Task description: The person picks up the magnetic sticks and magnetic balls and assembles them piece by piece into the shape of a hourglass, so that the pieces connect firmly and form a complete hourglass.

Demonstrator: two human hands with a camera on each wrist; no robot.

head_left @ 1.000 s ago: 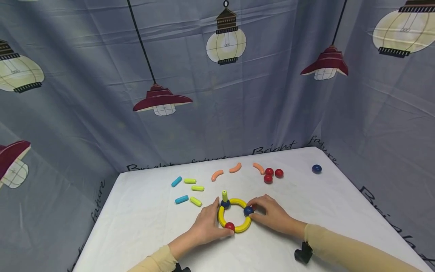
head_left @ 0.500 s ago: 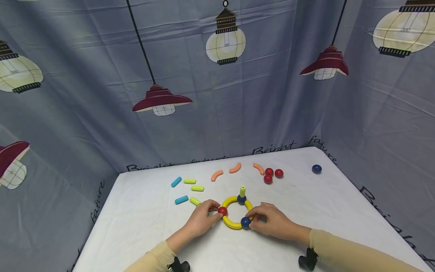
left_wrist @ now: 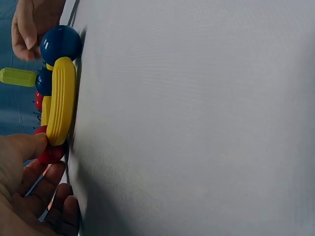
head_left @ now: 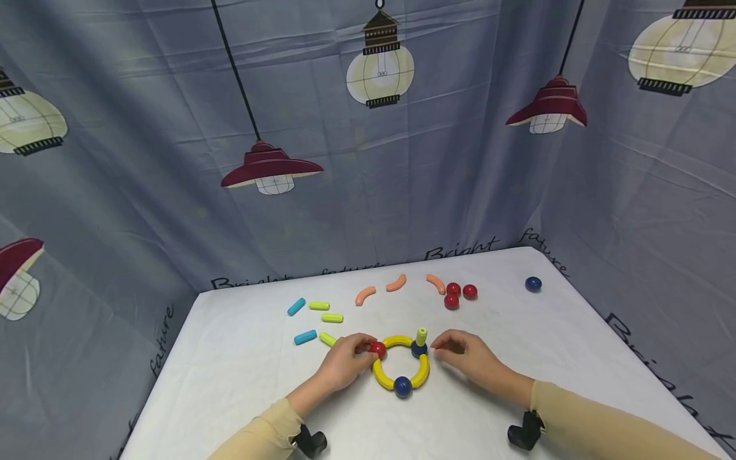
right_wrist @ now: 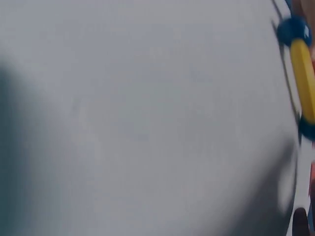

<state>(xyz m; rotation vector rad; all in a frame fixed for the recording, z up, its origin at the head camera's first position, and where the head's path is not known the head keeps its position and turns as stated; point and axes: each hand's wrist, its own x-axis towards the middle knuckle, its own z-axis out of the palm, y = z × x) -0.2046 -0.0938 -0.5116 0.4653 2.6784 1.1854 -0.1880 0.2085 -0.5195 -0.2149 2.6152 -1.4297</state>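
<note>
A ring of three yellow curved rods [head_left: 384,375] joined by balls lies on the white table. At its left joint my left hand [head_left: 343,362] pinches the red ball [head_left: 377,349] between thumb and fingers; the left wrist view shows the thumb against the ball [left_wrist: 51,154]. One blue ball [head_left: 402,386] forms the near joint. The other blue ball [head_left: 419,349], at the right, carries an upright lime-green stick [head_left: 421,336]. Just right of that joint, my right hand [head_left: 474,359] is held with fingers loosely bent and nothing between them.
Behind the ring lie blue sticks [head_left: 305,337], lime-green sticks [head_left: 332,317] and orange curved rods [head_left: 396,283]. Three loose red balls [head_left: 452,301] sit close together at the back. A lone blue ball [head_left: 533,284] rests at the far right. Patterned curtains [head_left: 368,217] surround the table.
The ring has turned clockwise: the red ball went from near to left, the stick-bearing blue ball from far left to right. My right hand has let go of the other blue ball.
</note>
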